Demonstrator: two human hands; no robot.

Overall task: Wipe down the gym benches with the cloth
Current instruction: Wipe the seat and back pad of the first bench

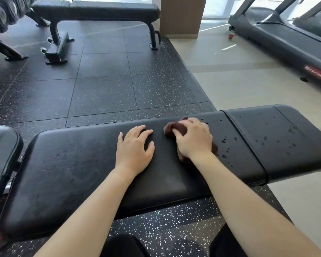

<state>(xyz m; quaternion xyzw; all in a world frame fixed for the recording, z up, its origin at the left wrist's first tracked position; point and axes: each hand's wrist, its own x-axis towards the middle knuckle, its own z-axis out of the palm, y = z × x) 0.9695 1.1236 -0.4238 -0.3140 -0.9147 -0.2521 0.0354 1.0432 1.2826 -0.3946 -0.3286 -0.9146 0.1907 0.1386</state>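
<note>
A black padded gym bench [72, 169] stretches across the view in front of me. My right hand [194, 139] grips a bunched dark brown cloth [170, 128] and holds it down on the long pad, near the seam with the shorter seat pad [278, 141]. My left hand [134, 149] lies flat on the long pad just left of the cloth, fingers spread. Dark water droplets [225, 140] dot the padding to the right of the cloth and across the seat pad.
A second black bench [100, 10] stands at the back on the speckled rubber floor. Another pad's end [2, 149] shows at the left edge. A treadmill [285, 39] stands at the back right on pale flooring, beside a wooden column [182, 15]. Dumbbells [0, 13] line the top-left corner.
</note>
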